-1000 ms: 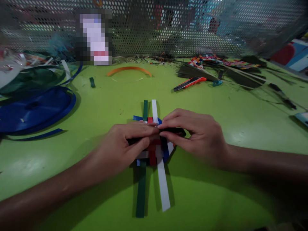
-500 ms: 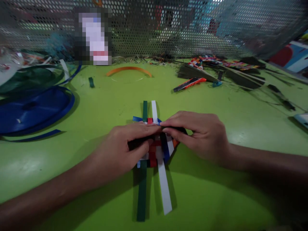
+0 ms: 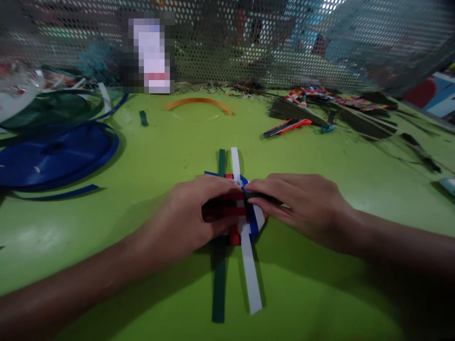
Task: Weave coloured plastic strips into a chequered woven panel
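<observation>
A small woven patch of coloured strips (image 3: 245, 213), red, white, blue and dark, lies on the green table (image 3: 320, 293). A long dark green strip (image 3: 219, 293) and a long white strip (image 3: 250, 279) run out of it toward me and past its far side. My left hand (image 3: 194, 218) curls over the patch's left side, fingers pressed on the weave. My right hand (image 3: 302, 201) comes in from the right and pinches a dark strip (image 3: 265, 195) lying across the patch. Both sets of fingertips nearly meet over the weave, which they partly hide.
A blue ribbon roll (image 3: 53, 156) and loose blue strip (image 3: 60, 194) lie far left. An orange curved strip (image 3: 199, 102), a red-black cutter (image 3: 286, 127), dark strip bundles and a coloured woven piece (image 3: 320, 97) sit at the back. A perforated metal screen (image 3: 270, 42) walls the far edge.
The view shifted a little, so everything sits slightly right. My left hand has curled further over the weave and my right hand has slid lower along the dark strip.
</observation>
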Demonstrator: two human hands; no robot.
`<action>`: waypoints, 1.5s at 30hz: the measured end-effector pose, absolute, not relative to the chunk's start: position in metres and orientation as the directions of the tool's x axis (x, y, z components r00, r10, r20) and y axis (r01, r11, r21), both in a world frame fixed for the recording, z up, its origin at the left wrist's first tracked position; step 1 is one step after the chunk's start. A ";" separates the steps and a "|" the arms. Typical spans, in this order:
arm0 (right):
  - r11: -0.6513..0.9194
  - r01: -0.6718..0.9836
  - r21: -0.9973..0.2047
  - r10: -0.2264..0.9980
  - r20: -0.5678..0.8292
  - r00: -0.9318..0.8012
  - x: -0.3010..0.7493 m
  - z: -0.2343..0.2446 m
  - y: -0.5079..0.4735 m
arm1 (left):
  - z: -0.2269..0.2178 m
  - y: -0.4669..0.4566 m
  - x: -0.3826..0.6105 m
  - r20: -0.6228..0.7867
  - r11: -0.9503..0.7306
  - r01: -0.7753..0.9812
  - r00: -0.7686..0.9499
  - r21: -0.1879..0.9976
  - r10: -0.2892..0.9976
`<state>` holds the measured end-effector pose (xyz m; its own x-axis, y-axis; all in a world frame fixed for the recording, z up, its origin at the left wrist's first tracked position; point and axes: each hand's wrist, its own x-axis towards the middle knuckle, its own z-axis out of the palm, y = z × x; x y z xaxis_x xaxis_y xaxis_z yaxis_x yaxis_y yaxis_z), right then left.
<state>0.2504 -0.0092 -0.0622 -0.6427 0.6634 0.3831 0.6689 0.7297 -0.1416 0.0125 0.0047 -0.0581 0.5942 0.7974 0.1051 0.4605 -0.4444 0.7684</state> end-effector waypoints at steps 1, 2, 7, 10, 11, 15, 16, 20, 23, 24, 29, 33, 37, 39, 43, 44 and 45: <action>0.748 0.650 -0.133 0.640 0.400 -0.656 0.250 -0.060 -0.009 | -0.058 0.005 0.012 0.107 -0.449 0.460 0.598 0.766 0.795; 0.771 0.621 -0.138 0.616 0.406 -0.675 0.249 -0.058 -0.009 | -0.058 0.005 0.012 0.113 -0.453 0.460 0.596 0.763 0.795; 0.814 0.546 -0.199 0.580 0.311 -0.753 0.247 -0.051 -0.009 | -0.059 0.005 0.011 0.145 -0.487 0.466 0.595 0.739 0.790; 0.833 0.516 -0.200 0.553 0.296 -0.779 0.245 -0.052 -0.008 | -0.059 0.005 0.012 0.143 -0.499 0.476 0.604 0.724 0.784; 0.829 0.520 -0.206 0.559 0.301 -0.773 0.245 -0.052 -0.007 | -0.058 0.005 0.011 0.140 -0.502 0.478 0.609 0.721 0.780; 0.812 0.525 -0.256 0.584 0.340 -0.737 0.244 -0.054 -0.003 | -0.059 0.006 0.011 0.148 -0.530 0.479 0.629 0.700 0.763; 0.815 0.518 -0.259 0.579 0.350 -0.737 0.244 -0.054 -0.003 | -0.059 0.006 0.011 0.152 -0.536 0.480 0.630 0.695 0.761; 0.829 0.512 -0.227 0.559 0.370 -0.742 0.243 -0.055 -0.003 | -0.060 0.006 0.011 0.163 -0.546 0.479 0.631 0.687 0.758; 0.830 0.532 -0.169 0.556 0.338 -0.760 0.244 -0.056 -0.004 | -0.060 0.005 0.012 0.182 -0.558 0.470 0.631 0.684 0.754; 0.832 0.531 -0.160 0.552 0.327 -0.767 0.244 -0.056 -0.005 | -0.060 0.004 0.012 0.186 -0.559 0.471 0.627 0.682 0.756; 0.821 0.517 -0.241 0.570 0.306 -0.763 0.247 -0.054 -0.003 | -0.060 0.004 0.012 0.175 -0.562 0.480 0.635 0.673 0.753; 0.819 0.499 -0.282 0.571 0.319 -0.756 0.251 -0.051 -0.001 | -0.059 0.006 0.012 0.175 -0.576 0.478 0.649 0.663 0.740; 0.845 0.457 -0.277 0.533 0.370 -0.761 0.254 -0.049 0.000 | -0.059 0.006 0.013 0.168 -0.562 0.481 0.640 0.673 0.750; 0.869 0.439 -0.231 0.495 0.351 -0.795 0.254 -0.047 0.000 | -0.059 0.006 0.013 0.163 -0.562 0.486 0.642 0.670 0.749; 0.887 0.428 -0.170 0.461 0.337 -0.821 0.255 -0.046 0.001 | -0.059 0.006 0.013 0.177 -0.582 0.484 0.650 0.654 0.739; 0.885 0.435 -0.165 0.465 0.347 -0.814 0.255 -0.046 0.001 | -0.059 0.006 0.012 0.184 -0.588 0.478 0.652 0.653 0.735; 0.883 0.440 -0.161 0.468 0.360 -0.807 0.255 -0.047 0.001 | -0.059 0.006 0.012 0.192 -0.592 0.469 0.655 0.655 0.731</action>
<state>0.2553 0.0011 -0.0470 -0.8068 0.4680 0.3605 0.4404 0.8832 -0.1610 0.0123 0.0059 -0.0591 0.6549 0.7310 0.1917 0.4694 -0.5923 0.6549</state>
